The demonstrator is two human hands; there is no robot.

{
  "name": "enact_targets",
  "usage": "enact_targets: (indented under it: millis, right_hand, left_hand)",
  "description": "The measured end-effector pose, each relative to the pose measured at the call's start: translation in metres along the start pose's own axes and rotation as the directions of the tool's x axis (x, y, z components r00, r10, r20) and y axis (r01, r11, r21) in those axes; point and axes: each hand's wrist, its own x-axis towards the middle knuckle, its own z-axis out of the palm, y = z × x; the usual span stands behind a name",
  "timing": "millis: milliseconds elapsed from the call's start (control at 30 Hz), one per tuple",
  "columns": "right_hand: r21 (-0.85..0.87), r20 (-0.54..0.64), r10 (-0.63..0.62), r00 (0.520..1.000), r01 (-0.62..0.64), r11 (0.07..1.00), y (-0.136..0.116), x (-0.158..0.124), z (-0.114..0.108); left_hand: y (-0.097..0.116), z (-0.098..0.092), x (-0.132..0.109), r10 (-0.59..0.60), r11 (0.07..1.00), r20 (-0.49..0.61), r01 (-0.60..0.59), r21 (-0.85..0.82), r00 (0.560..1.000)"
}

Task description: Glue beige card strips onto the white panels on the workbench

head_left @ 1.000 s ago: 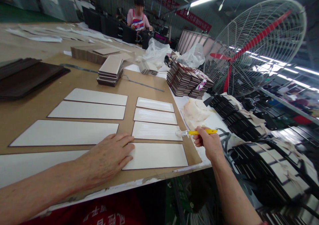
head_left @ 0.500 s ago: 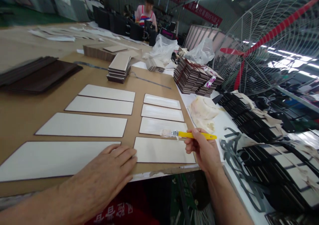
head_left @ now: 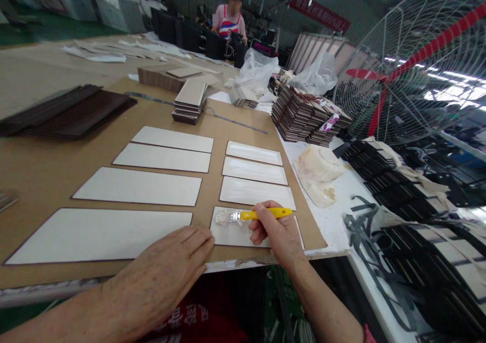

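My right hand point(head_left: 279, 231) grips a paintbrush point(head_left: 266, 214) by its yellow handle. Its whitish, wet-looking bristles lie over the left end of the nearest small pale panel point(head_left: 239, 237). Flat on the board, my left hand point(head_left: 178, 252) has its fingers stretched out, with the fingertips at that panel's left edge. Beside it lies the nearest long pale panel point(head_left: 102, 234), partly under or behind the hand. Farther up, a small panel point(head_left: 256, 192) and two more behind it show shiny, streaky surfaces. Several longer dark-edged panels point(head_left: 140, 187) lie in a column to the left.
Dark brown sheets point(head_left: 76, 115) are piled at the left. Behind the panels stand a short stack of pale pieces point(head_left: 190, 100) and a tied stack point(head_left: 304, 115). A crumpled, stained cloth-like sheet point(head_left: 317, 168) lies right. A large fan point(head_left: 387, 79) and a co-worker point(head_left: 230, 21) are beyond.
My right hand has carried the paintbrush left and toward me, from the third small panel's edge onto the nearest one. My left hand stays by that panel's edge; the view has shifted slightly.
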Motion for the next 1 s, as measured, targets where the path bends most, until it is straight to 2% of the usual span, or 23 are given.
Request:
enact_targets:
  millis: [167,267,367,633,867,1000]
  right_hand:
    - [-0.126,-0.064,-0.008,0.998,0.0,0.992,-0.008,-0.004,-0.015]
    - [-0.172,-0.121,-0.026,0.992,0.005,0.985,-0.011,-0.009,-0.036]
    - [-0.197,-0.193,-0.046,0.98,0.007,0.98,-0.01,-0.016,-0.06]
    - [-0.239,-0.344,-0.084,0.935,-0.001,0.971,-0.008,-0.034,-0.111]
    - [-0.244,-0.445,-0.092,0.891,-0.022,0.969,-0.009,-0.045,-0.133]
    - [-0.208,-0.506,-0.148,0.85,0.046,0.977,-0.017,-0.05,-0.127]
  left_hand:
    - [-0.001,0.003,-0.001,-0.023,0.999,-0.014,0.023,-0.027,1.0]
    - [-0.001,0.005,-0.003,0.0,1.0,-0.06,-0.001,-0.011,0.998]
    - [0.0,0.011,-0.007,-0.031,0.999,-0.081,0.028,-0.04,0.996]
    - [-0.001,0.038,-0.023,-0.096,0.991,-0.077,0.088,-0.104,0.992]
    - [-0.004,0.043,-0.023,-0.097,0.985,-0.086,0.083,-0.154,0.992]
    - [-0.004,0.038,-0.023,-0.091,0.989,-0.119,0.075,-0.128,0.989]
